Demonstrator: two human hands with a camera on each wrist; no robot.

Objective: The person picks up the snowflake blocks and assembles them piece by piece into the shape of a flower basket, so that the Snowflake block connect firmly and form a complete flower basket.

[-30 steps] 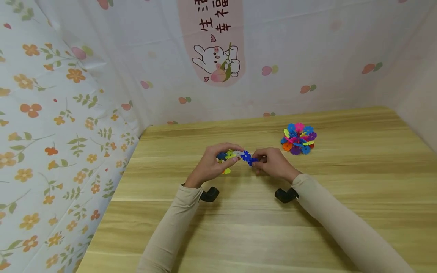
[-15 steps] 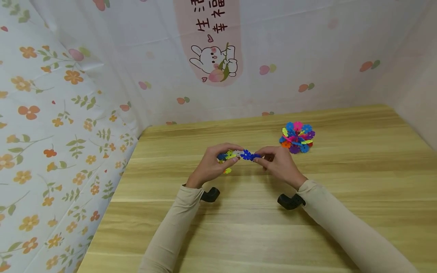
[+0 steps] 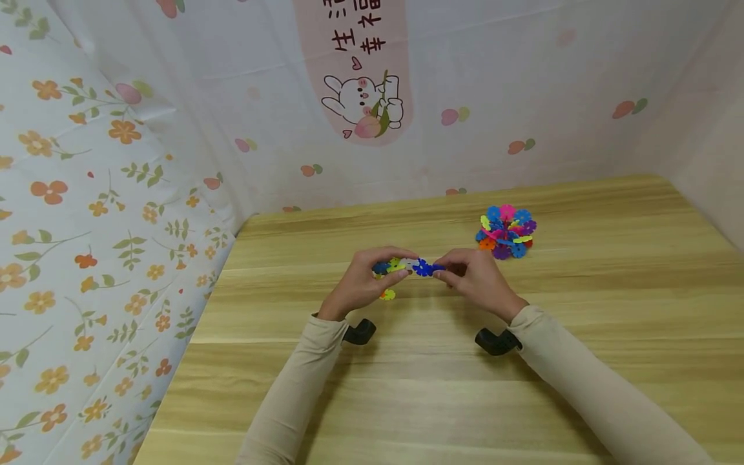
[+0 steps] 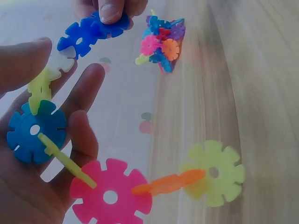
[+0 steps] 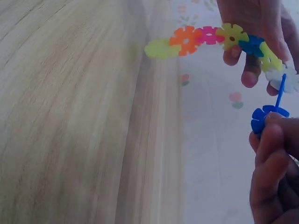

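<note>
A chain of slotted plastic flower discs, joined edge to edge, hangs between both hands above the table. My left hand (image 3: 363,281) pinches it near the white disc (image 4: 63,65); the yellow, teal, pink and orange discs trail below the palm, ending in a yellow disc (image 4: 226,172). Beyond the white disc a dark blue disc (image 4: 74,39) sticks out. My right hand (image 3: 479,278) pinches a second blue disc (image 5: 258,122) between thumb and fingers, and it meets the first blue one. Fingertips partly hide that joint.
A ball-like cluster of many coloured flower discs (image 3: 506,232) stands at the back right of the wooden table (image 3: 407,400). Printed cloth (image 3: 494,77) hangs behind and at the left. A black wrist mount (image 3: 496,342) sits under each wrist.
My right hand has shifted slightly right and up over the past second. The blue end of the chain has gone from slanting down to nearly level. The left hand has barely moved.
</note>
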